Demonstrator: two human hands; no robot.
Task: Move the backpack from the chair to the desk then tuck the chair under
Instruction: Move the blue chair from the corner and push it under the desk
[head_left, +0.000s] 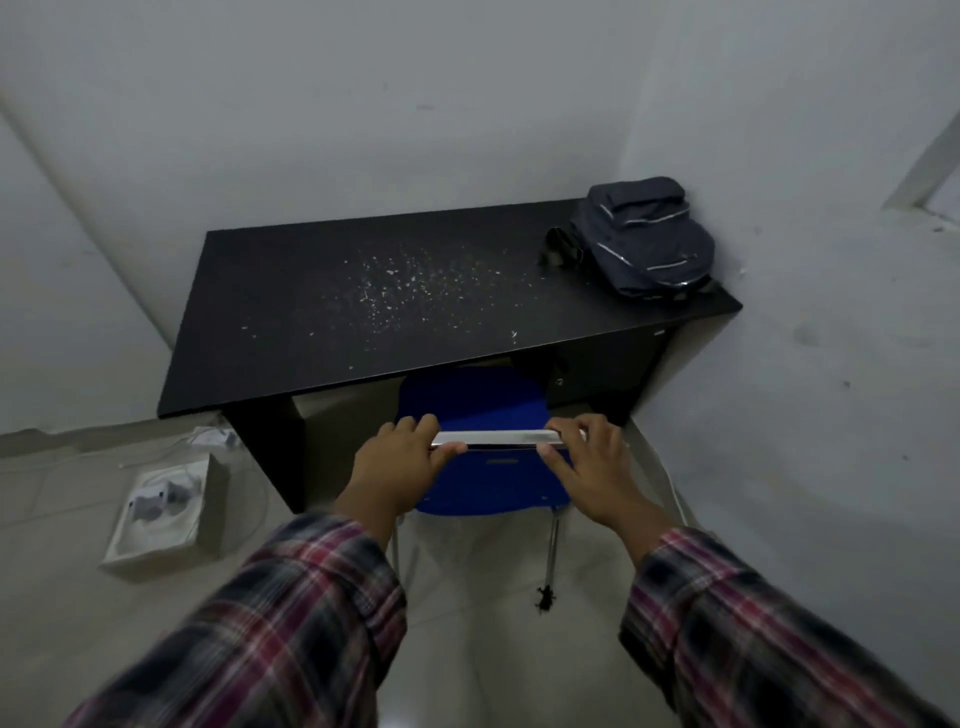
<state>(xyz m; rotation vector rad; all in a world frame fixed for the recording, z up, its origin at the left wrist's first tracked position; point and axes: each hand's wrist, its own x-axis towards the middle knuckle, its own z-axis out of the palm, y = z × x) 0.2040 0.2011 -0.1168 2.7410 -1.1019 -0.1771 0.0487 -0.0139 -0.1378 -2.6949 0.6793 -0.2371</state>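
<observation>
Backpack (641, 239) sits on the desk (322, 312) at its far right corner, against the wall, its right side near the desk's right edge. Rest of the top is bare apart from white specks mid-surface. Chair (483, 410) is blue, seat partly under the desk's front edge, backrest and rear legs out on the floor. Left hand (400, 462) and right hand (587, 467) each wrapped around the metal top rail (498, 438), one at each end. Desk's right side stands close to the wall. White box (161, 514) on the floor left of the chair, well apart. Open floor behind the chair.
</observation>
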